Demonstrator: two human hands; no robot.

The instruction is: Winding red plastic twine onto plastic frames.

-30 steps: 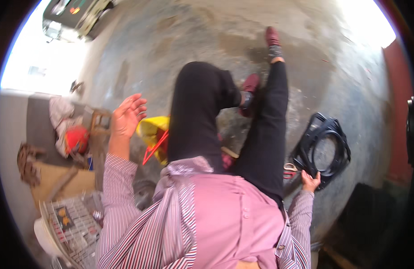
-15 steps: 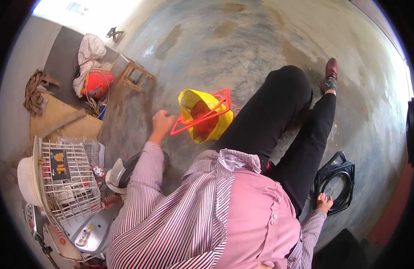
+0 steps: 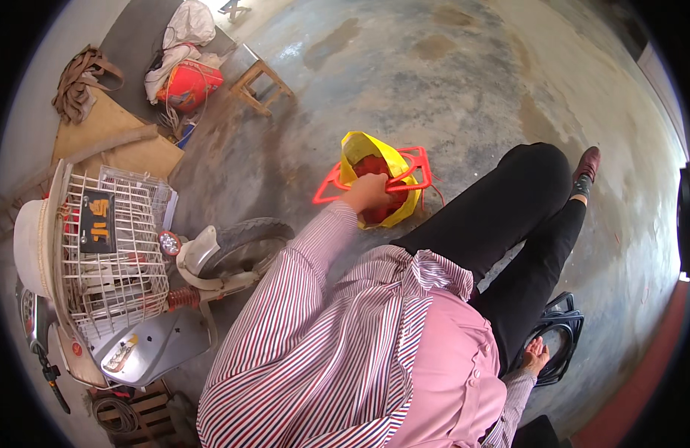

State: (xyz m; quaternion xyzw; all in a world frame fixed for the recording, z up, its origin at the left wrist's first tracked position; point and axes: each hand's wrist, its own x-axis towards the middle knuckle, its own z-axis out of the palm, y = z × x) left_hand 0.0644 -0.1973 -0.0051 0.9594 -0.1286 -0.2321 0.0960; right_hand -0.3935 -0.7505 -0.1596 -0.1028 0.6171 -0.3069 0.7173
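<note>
One hand's busy: left hand [image 3: 369,191] fingers are gripping the red frame [image 3: 375,179] over the yellow bag [image 3: 363,149], right hand [image 3: 537,354] is resting loose-fingered on the black frame [image 3: 565,328], nothing lifted yet.

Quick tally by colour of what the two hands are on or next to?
Yellow: 1, bag under the left hand
Red: 1, frame around the bag
Black: 1, frame by the right hand
Total: 3

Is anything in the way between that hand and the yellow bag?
Nothing visible is. The left hand is already at the yellow bag, resting on the red frame that rings its mouth. The right hand is far off, by a black frame.
</note>
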